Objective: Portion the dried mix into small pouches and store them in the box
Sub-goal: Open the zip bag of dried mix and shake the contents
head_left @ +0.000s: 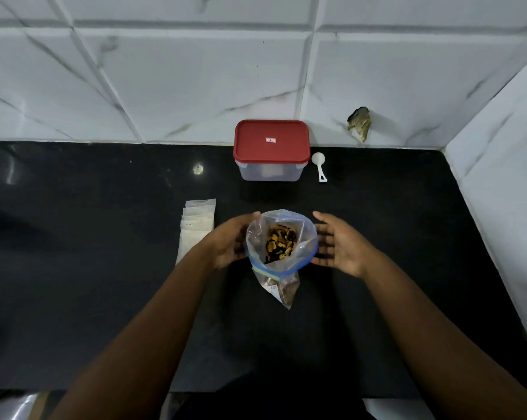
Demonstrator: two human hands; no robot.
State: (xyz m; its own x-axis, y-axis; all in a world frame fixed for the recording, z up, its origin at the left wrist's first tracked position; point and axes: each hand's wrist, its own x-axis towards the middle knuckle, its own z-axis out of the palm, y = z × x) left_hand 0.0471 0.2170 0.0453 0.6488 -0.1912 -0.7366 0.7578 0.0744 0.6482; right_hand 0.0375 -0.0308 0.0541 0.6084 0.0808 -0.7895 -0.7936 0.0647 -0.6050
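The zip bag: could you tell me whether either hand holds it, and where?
Neither grips it. The left hand touches the zip bag on its left side below the rim; the right hand is open beside it.

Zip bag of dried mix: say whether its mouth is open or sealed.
Open. The zip bag stands upright, its blue-edged mouth spread wide, and the dried mix shows straight down inside.

Left hand (229, 244) and right hand (341, 247), both bare
Back from each wrist, the left forearm (159, 322) and right forearm (423, 322) were bare as far as the lower edge. Between them, farthest back from the fingers, a dark patch (271, 407) showed, too dim to identify.
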